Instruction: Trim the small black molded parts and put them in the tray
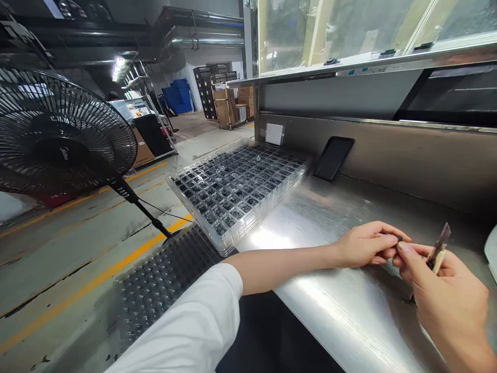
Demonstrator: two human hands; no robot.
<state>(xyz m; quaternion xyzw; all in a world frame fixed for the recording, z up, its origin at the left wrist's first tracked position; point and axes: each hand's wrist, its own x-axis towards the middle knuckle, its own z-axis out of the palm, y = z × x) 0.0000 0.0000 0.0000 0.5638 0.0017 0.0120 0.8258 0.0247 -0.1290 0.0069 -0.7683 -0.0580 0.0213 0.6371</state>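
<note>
A person's two bare hands meet over a steel tabletop (pixel 330 207), to the right of a clear tray (pixel 252 221) whose many cells hold dark pieces (pixel 233 189). The left hand (pixel 367 244) has thumb and forefinger closed on a small black part (pixel 399 239), well apart from the tray, to its right and nearer the camera. Close against it, the right hand (pixel 442 290) has its thumb tip at the same part; whether it grips the part or merely touches it cannot be told. Other fingers of that hand are curled around a knife (pixel 444 235), its blade angled up and its handle mostly hidden. A white sleeve (pixel 202 321) covers the left upper arm, on the camera's side of the tray.

Just right of the tray, a dark phone (pixel 333 158) leans against the back wall (pixel 388 150); a white card (pixel 274 133) stands by the tray's far corner. Below the tray, to its left, a second tray (pixel 166 274) shows rows of raised cells. Farther left of the first tray is a black fan (pixel 62 145). Beyond that tray, across a floor (pixel 97 217) with yellow lines, stand cardboard boxes (pixel 225 107), black crates (pixel 204 88) and blue bins (pixel 178 96).
</note>
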